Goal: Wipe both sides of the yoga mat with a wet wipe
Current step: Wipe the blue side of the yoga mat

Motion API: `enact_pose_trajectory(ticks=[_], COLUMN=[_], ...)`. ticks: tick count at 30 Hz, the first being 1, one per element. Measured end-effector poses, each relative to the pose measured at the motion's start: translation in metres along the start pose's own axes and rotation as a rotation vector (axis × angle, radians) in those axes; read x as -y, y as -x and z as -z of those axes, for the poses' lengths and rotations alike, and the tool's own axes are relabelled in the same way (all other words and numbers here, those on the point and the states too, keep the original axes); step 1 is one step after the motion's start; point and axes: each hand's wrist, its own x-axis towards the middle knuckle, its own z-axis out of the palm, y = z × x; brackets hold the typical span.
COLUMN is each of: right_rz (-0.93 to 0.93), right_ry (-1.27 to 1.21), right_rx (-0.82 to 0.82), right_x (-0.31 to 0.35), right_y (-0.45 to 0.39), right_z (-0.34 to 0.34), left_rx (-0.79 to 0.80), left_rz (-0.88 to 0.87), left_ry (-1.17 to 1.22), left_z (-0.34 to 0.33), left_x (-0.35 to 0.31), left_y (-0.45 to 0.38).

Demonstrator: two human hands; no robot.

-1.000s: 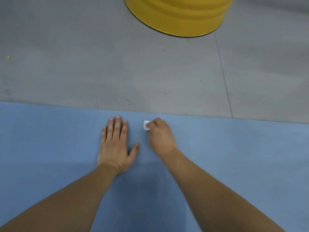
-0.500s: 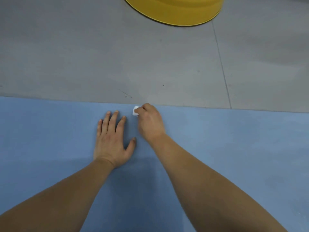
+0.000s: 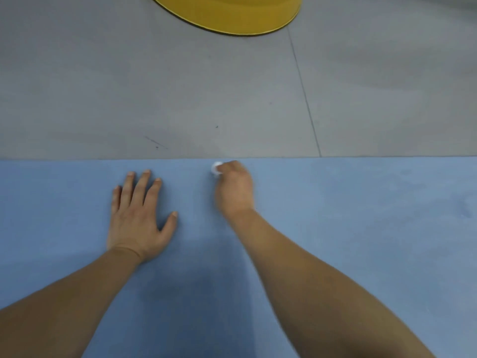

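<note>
one mat [image 3: 361, 228], one wipe [image 3: 216, 168], two hands, one drum [image 3: 232, 14]

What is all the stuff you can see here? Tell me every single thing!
mat: one, blue, spread flat across the near half of the view
wipe: one, white, small wad at the mat's far edge, in the right hand
drum: one, yellow, on the floor at the top, only its base showing
floor: grey, beyond the mat, with a seam line
left hand: one, flat on the mat, fingers spread
right hand: one, gripping the wipe
</note>
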Motion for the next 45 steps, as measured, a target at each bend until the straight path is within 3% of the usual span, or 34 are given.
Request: enact_pose_trajectory(ticks=[2,4,7,9,11,13,17,19,22,24,26,28,30,33,36,37,39,42,45], right_rz=[0.160,0.251,0.069,-0.069,-0.150,-0.163,0.149,0.259,0.431,0.281,0.057,-0.128,-0.197,0.022,0.221,0.277,0.375,0.171,-0.171], right_ry=[0.066,0.099,0.357,0.370,0.419,0.384,0.312,0.239,0.347,0.455,0.501,0.504,0.407,0.271,0.268,0.254,0.289,0.442,0.509], right_rx=[0.126,0.143,0.049,-0.101,-0.182,-0.217,0.034,0.154,0.026,-0.126,-0.168,-0.167,-0.199,-0.103,0.200,0.217,0.061,-0.140,-0.101], right_x=[0.021,0.001,-0.081,-0.126,-0.126,-0.083,0.026,0.044,-0.011,-0.072,-0.124,-0.132,-0.098,-0.014,0.042,0.037,-0.002,-0.094,-0.139], right_y=[0.010,-0.001,-0.020,-0.020,-0.017,-0.010,0.037,0.053,0.030,0.014,0.013,0.017,0.022,0.048,0.079,0.077,0.061,0.045,0.050], right_z=[-0.010,0.008,0.067,0.104,0.107,0.078,-0.007,-0.019,0.016,0.065,0.113,0.124,0.093,0.020,-0.013,-0.008,0.016,0.087,0.137], left_rx=[0.001,-0.004,0.001,0.002,0.007,0.014,0.019,0.022,0.024,0.024,0.023,0.024,0.026,0.024,0.026,0.025,0.026,0.023,0.025], left_rz=[0.005,0.002,-0.003,-0.001,-0.005,-0.007,-0.015,-0.018,-0.026,-0.026,-0.022,-0.022,-0.027,-0.053,-0.081,-0.083,-0.085,-0.083,-0.081], left_ry=[0.008,0.009,-0.012,-0.018,-0.025,-0.025,0.000,0.009,0.008,-0.005,-0.012,-0.013,-0.008,0.009,0.024,0.025,0.021,0.010,0.013], left_z=[0.000,0.001,0.001,0.000,0.000,0.000,0.000,-0.001,-0.001,0.000,-0.001,-0.002,-0.002,-0.003,-0.004,-0.004,-0.003,-0.003,-0.003], left_x=[0.000,0.000,0.000,0.001,0.001,0.001,0.002,0.004,0.006,0.005,0.003,0.004,0.005,0.005,0.007,0.007,0.008,0.007,0.006], left_y=[0.001,0.000,0.000,0.000,-0.001,-0.001,-0.001,0.000,-0.002,-0.001,-0.001,-0.002,-0.001,-0.002,-0.001,-0.001,-0.002,-0.002,-0.002])
